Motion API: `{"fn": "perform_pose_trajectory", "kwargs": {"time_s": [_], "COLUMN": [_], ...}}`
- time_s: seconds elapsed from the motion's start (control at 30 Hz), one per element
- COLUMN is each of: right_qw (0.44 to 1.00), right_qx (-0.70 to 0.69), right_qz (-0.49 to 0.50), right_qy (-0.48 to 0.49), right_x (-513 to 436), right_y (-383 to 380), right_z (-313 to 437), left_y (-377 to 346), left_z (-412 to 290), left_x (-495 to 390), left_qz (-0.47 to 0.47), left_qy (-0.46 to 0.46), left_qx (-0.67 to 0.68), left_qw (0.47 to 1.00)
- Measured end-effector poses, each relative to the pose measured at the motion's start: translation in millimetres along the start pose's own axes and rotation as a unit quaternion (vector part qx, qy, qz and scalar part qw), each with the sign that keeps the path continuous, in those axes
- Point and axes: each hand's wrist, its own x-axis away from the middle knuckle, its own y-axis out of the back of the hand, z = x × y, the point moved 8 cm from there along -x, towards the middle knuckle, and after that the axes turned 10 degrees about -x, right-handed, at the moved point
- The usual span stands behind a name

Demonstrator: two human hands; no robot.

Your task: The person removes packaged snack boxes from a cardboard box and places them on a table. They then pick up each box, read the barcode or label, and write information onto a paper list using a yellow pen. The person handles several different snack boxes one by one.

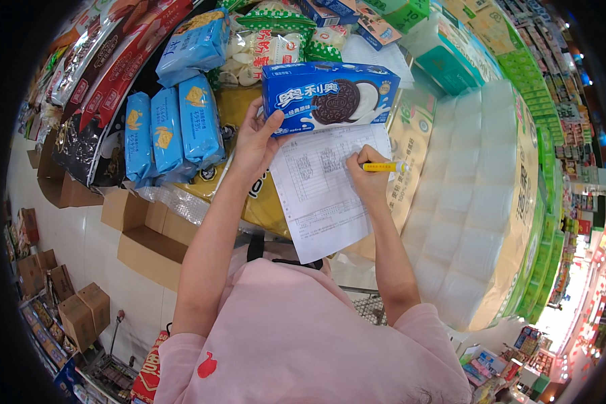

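Note:
My left hand (260, 131) grips the lower left end of a blue Oreo cookie box (353, 98), its front tilted toward me. Below the box lies a printed form (328, 202), a white sheet with a table and handwritten entries; the box hides its top edge. In my right hand (372, 174) is a yellow pen (384, 166), and that hand rests on the right part of the sheet. The pen's writing tip is hidden by my fingers. Under the paper are yellow plastic packages (262, 204).
Several blue snack packs (199, 118) stand at the left. Behind them are bags of white chips (267, 48). Plastic-wrapped tissue rolls (464, 202) rise at the right. An open cardboard box (154, 257) sits lower left, above the floor, with a trolley (106, 371) farther down.

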Motion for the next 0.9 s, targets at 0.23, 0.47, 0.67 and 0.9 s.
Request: {"fn": "perform_pose_trajectory", "kwargs": {"time_s": [0.23, 0.47, 0.67, 0.9], "right_qw": [0.999, 0.999, 1.0, 0.938], "right_qx": [-0.027, 0.01, 0.028, -0.283], "right_qz": [-0.043, -0.029, -0.005, -0.114], "right_qy": [0.004, 0.017, 0.003, -0.164], "right_x": [-3.4, -2.2, -1.8, -6.3], "right_y": [18.8, 13.8, 7.1, 39.7], "right_z": [-2.5, 0.6, 6.0, -28.3], "left_y": [-1.6, -1.9, -0.1, -3.3], "left_z": [-1.9, -1.7, 0.3, -0.7], "left_x": [1.2, 1.1, 1.9, 2.9], "left_qz": [-0.009, 0.007, 0.009, -0.006], "left_qy": [0.0, -0.004, -0.001, 0.015], "left_qx": [-0.008, 0.001, 0.031, 0.024], "left_qw": [1.0, 1.0, 0.999, 1.0]}}
